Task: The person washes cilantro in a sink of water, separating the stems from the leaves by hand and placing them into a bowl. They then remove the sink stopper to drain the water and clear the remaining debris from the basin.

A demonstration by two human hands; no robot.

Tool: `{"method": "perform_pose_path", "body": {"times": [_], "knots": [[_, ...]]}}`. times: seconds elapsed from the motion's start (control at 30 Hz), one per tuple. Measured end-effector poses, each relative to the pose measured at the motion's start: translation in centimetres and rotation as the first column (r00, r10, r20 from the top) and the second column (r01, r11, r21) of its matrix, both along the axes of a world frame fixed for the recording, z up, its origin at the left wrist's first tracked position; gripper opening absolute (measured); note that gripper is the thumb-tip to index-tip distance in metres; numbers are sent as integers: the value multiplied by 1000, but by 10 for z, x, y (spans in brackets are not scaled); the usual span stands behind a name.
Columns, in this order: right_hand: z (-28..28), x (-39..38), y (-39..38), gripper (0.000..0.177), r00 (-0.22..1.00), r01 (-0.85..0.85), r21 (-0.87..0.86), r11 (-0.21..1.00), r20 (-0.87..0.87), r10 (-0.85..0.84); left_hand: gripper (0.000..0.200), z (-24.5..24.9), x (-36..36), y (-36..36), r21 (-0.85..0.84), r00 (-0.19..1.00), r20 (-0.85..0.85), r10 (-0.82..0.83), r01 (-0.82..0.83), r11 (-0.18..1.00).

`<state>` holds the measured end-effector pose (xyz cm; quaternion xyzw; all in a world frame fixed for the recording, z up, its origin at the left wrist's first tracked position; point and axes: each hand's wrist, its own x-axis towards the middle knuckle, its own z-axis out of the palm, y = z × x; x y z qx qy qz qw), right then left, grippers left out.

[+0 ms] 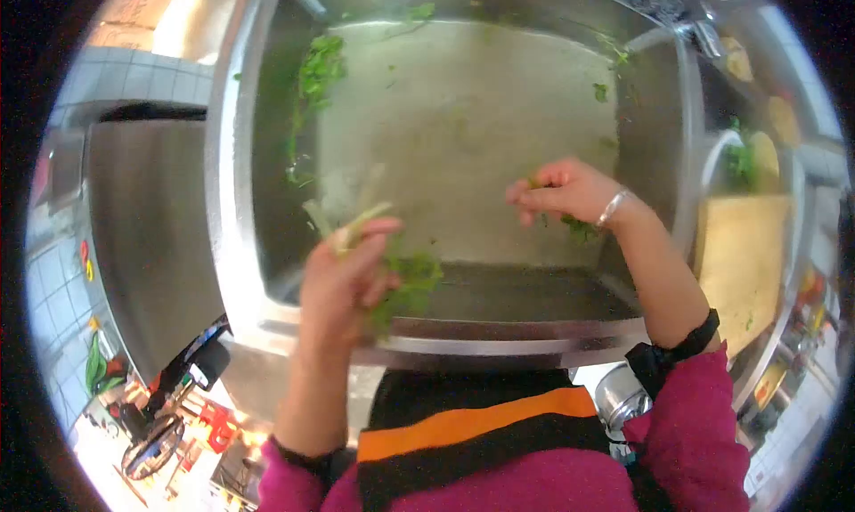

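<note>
My left hand (343, 276) is closed around leafy greens, over the near left part of a large stainless steel sink (236, 200). Pale cut stalks (361, 223) poke out past the thumb, and blurred green leaves (411, 285) hang on the other side of the fist. Farther right, my right hand (565, 191) has its fingers pinched together above the sink's floor. A small brownish-green bit shows at its fingertips, too blurred to name. Some dark green leaves (579, 229) show just under the right wrist.
Loose green sprigs (321, 71) lie along the sink's left wall, with more scraps (600, 92) at the right. A tap (706, 36) stands at the far right corner. Beside the sink are a wooden cutting board (739, 254) and a white bowl (712, 160) with greens.
</note>
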<state>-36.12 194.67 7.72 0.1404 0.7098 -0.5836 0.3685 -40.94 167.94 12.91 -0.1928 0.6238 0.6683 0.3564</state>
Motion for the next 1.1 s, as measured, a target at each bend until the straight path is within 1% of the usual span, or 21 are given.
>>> {"method": "perform_pose_path", "body": {"times": [0.03, 0.07, 0.1, 0.13, 0.2, 0.33, 0.4, 0.43, 0.5, 0.53, 0.6, 0.63, 0.7, 0.73, 0.8, 0.83, 0.93, 1.0, 1.03, 1.07, 1.1], "knots": [[8, -6, -8, 23, 1000, -12, -14, 1000, -12, 12, 20, 2, 1, 5, 53, 988, 44, -148, 145, 988], [15, -11, -17, 23, 1000, 31, -110, 993, 4, -30, 23, 2, 1, 10, 113, 952, 83, -296, 286, 952], [18, -17, -25, 25, 997, 74, -202, 977, 27, -70, 23, 0, 1, 15, 101, 955, 78, -285, 277, 956], [17, -22, -31, 25, 998, 63, -211, 975, 24, -59, 25, -4, 1, 20, 73, 962, 15, -272, 270, 960], [13, -28, -42, 25, 995, -94, -129, 987, -58, 87, 26, -13, 0, 23, 1, 962, -98, -256, 258, 966], [12, -37, -60, 26, 981, -179, -216, 960, -109, 159, 24, -22, -4, 33, -28, 969, -132, -209, 207, 978], [9, -42, -66, 27, 982, -179, -354, 918, -5, 189, 23, -23, -6, 34, 87, 976, -127, -178, 190, 978], [10, -44, -68, 27, 982, -178, -357, 917, -3, 189, 23, -23, -8, 34, 86, 976, -124, -178, 190, 978], [14, -46, -69, 29, 979, -170, -391, 904, 34, 199, 20, -21, -12, 30, -6, 965, -149, -215, 217, 976], [14, -46, -69, 29, 979, -172, -392, 904, 35, 201, 20, -22, -15, 28, -6, 966, -148, -213, 215, 977], [15, -47, -68, 28, 956, -295, -225, 929, -66, 287, 18, -22, -22, 20, 67, 968, -251, 2, 16, 998], [13, -48, -65, 28, 952, -305, -228, 925, -76, 295, 18, -20, -27, 17, 61, 966, -259, 9, 7, 998], [9, -47, -54, 26, 969, -239, -260, 936, -2, 247, 17, -14, -35, 12, 58, 961, -201, 193, -185, 981], [11, -49, -50, 26, 967, -250, -261, 932, -10, 256, 16, -20, -35, 7, 77, 970, -186, 158, -146, 986], [19, -49, -42, 25, 955, -293, -140, 946, -85, 283, 15, -22, -34, 6, 92, 969, -162, 186, -172, 981], [20, -47, -40, 25, 954, -297, -139, 945, -88, 287, 14, -22, -34, 7, 109, 971, -132, 201, -187, 976], [19, -43, -34, 26, 938, -338, -86, 937, -104, 329, 14, -24, -38, 6, 114, 963, -171, 209, -191, 975], [10, -46, -33, 23, 935, -350, -34, 936, -72, 347, 13, -23, -41, 3, 111, 952, -212, 222, -203, 973], [2, -46, -28, 23, 932, -357, -39, 933, -83, 353, 13, -21, -40, 5, 134, 959, -213, 188, -162, 978], [-8, -45, -19, 23, 949, -315, -6, 949, -1, 315, 13, -19, -39, 7, 160, 965, -212, 152, -119, 980], [-18, -43, -11, 23, 960, -271, 34, 962, 84, 268, 13, -17, -38, 7, 160, 964, -216, 153, -119, 980]]}}
